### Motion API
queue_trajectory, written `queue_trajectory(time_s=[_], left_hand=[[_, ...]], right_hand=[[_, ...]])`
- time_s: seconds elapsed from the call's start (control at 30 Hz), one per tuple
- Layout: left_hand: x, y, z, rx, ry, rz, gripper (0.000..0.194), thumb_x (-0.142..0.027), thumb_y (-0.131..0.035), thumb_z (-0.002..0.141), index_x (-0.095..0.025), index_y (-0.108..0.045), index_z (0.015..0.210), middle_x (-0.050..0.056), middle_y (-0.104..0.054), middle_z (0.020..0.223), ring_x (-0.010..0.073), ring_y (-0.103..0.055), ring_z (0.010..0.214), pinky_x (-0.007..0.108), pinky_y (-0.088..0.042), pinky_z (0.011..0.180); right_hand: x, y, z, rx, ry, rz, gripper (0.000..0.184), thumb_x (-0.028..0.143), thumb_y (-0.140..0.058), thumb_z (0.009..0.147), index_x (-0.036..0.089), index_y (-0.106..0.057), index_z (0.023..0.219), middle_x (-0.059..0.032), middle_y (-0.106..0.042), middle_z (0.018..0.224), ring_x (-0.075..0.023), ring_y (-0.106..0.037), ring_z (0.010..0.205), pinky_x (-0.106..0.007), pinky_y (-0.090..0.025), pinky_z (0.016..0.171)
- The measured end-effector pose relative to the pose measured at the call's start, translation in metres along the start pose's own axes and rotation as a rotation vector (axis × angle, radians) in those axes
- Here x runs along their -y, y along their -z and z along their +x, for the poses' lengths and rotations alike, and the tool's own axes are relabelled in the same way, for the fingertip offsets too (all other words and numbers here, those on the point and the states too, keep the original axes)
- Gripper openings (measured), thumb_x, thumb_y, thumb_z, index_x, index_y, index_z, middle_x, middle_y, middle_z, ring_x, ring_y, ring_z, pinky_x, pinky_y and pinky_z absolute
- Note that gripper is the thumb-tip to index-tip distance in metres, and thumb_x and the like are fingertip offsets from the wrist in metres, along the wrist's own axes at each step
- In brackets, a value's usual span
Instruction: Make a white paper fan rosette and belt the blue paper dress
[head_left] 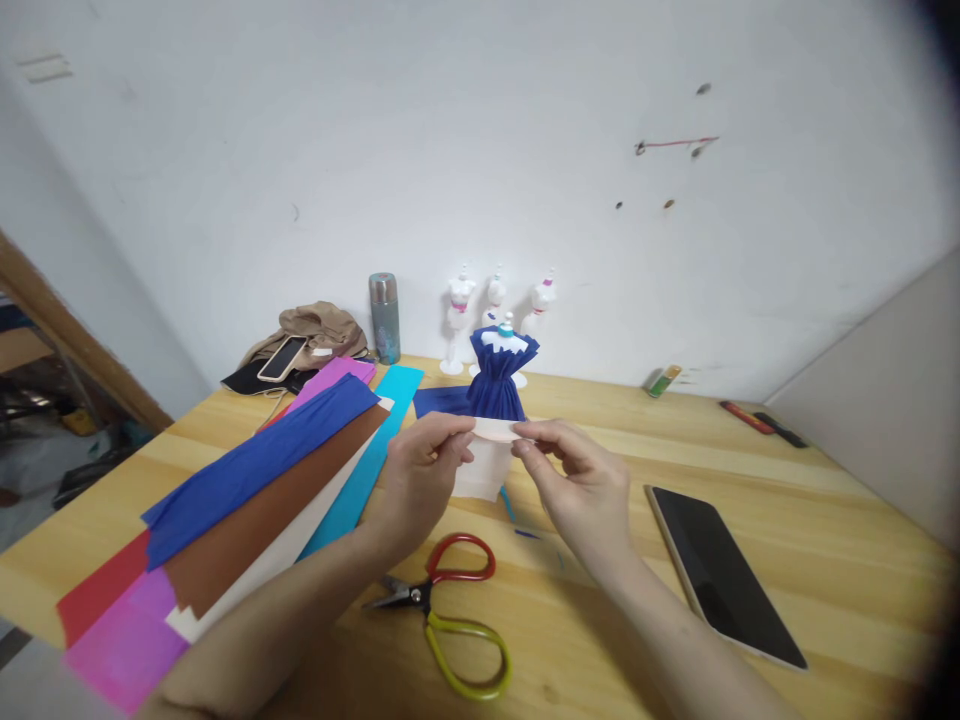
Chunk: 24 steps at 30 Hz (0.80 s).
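A small pale sheet of crepe-like paper (480, 468) hangs between my two hands, its top edge folded over. My left hand (427, 470) pinches the left end of that fold, and my right hand (581, 475) pinches the right end. Just behind the paper stands a small dress form in a gathered dark blue dress (497, 385), its lower part partly hidden by the sheet and fingers. Below my hands, scissors (424, 597) with one red and one yellow-green handle lie on the table, blades pointing left.
Long coloured paper strips (262, 470) are stacked at the left. Behind them are a brown cloth cap (319, 330), a phone (283, 358) and a flask (385, 318). White dress forms (459, 300) stand by the wall. A dark tablet (724, 575) lies at the right on the wooden table (615, 420).
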<state>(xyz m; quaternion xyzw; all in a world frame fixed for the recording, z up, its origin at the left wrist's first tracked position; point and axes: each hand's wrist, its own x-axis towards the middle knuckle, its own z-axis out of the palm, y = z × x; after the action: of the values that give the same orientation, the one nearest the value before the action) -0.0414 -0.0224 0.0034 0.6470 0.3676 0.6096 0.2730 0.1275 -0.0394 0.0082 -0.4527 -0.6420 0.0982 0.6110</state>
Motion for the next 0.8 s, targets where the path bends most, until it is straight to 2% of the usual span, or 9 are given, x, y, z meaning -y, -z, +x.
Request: queue_trajectory(time_s=[0.2, 0.33, 0.43, 0.6, 0.8], left_hand=[[0.001, 0.002, 0.002, 0.004, -0.19, 0.082, 0.016, -0.011, -0.059, 0.089, -0.019, -0.073, 0.089, 0.001, -0.071, 0.083, 0.0082, -0.064, 0.062, 0.021, -0.054, 0.062], [0.003, 0.003, 0.002, 0.006, -0.185, 0.108, 0.015, -0.012, -0.059, 0.09, -0.019, -0.071, 0.088, 0.001, -0.068, 0.078, 0.0094, -0.064, 0.063, 0.022, -0.054, 0.063], [0.004, 0.003, 0.0, 0.023, -0.109, 0.111, 0.014, -0.015, -0.058, 0.091, -0.019, -0.071, 0.089, 0.001, -0.071, 0.08, 0.0108, -0.066, 0.065, 0.023, -0.054, 0.064], [-0.004, -0.001, -0.002, 0.035, 0.183, 0.054, 0.013, -0.024, -0.06, 0.089, -0.019, -0.072, 0.088, -0.001, -0.07, 0.062, 0.0116, -0.066, 0.056, 0.021, -0.051, 0.056], [-0.014, -0.005, 0.001, -0.004, 0.317, -0.186, 0.01, -0.025, -0.067, 0.081, -0.017, -0.072, 0.083, 0.0, -0.072, 0.059, 0.0131, -0.068, 0.054, 0.022, -0.055, 0.057]], right_hand=[[-0.004, 0.0, -0.001, 0.008, -0.012, 0.013, 0.008, 0.023, -0.067, 0.085, 0.025, -0.074, 0.085, -0.0019, -0.074, 0.079, -0.0189, -0.067, 0.07, -0.036, -0.055, 0.07], [-0.006, 0.0, 0.0, 0.024, -0.028, 0.034, 0.006, 0.023, -0.067, 0.084, 0.025, -0.073, 0.082, -0.0011, -0.074, 0.078, -0.0185, -0.067, 0.069, -0.038, -0.055, 0.075], [-0.008, -0.001, 0.0, 0.044, -0.115, 0.079, 0.006, 0.027, -0.068, 0.082, 0.024, -0.074, 0.081, -0.0023, -0.075, 0.077, -0.0191, -0.067, 0.068, -0.038, -0.055, 0.073], [-0.009, -0.003, -0.002, 0.031, -0.283, 0.176, 0.014, 0.035, -0.071, 0.078, 0.021, -0.075, 0.08, -0.0063, -0.077, 0.082, -0.021, -0.07, 0.069, -0.037, -0.056, 0.071], [-0.005, -0.003, 0.0, 0.001, -0.278, 0.207, 0.011, 0.033, -0.073, 0.075, 0.023, -0.076, 0.076, -0.0052, -0.077, 0.082, -0.0202, -0.07, 0.07, -0.036, -0.055, 0.071]])
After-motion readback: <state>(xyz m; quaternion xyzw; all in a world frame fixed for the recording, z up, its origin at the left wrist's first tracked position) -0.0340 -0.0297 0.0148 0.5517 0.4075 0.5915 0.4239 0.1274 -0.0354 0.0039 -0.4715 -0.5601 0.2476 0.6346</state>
